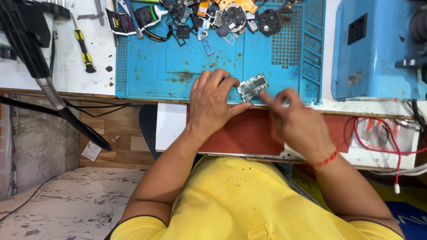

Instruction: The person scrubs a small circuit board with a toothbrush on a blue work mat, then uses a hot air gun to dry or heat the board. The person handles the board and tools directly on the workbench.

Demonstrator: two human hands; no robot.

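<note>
Your yellow shirt (231, 200) fills the near edge of the view, and both forearms reach away from it to the near rim of the blue work mat (151, 66). Your left hand (213, 104) pinches a small green circuit board (253, 86) at its near-left end, thumb under and fingers curled over the edge. That board sits at the mat's near edge, right of centre, its long axis running from near-left to far-right, the free end pointing far-right and tilted slightly up. Your right hand (296, 122) is blurred; its fingertips come together just at the board's near-right side, but you cannot tell whether they touch it. Below the hands lies a red pad (242, 133) on the bench front. At the mat's far edge a heap of dismantled parts (222, 20) lies well apart from the board. Farther left a yellow-handled screwdriver (83, 50) rests on the white bench, and a red cable (378, 144) loops at right.
</note>
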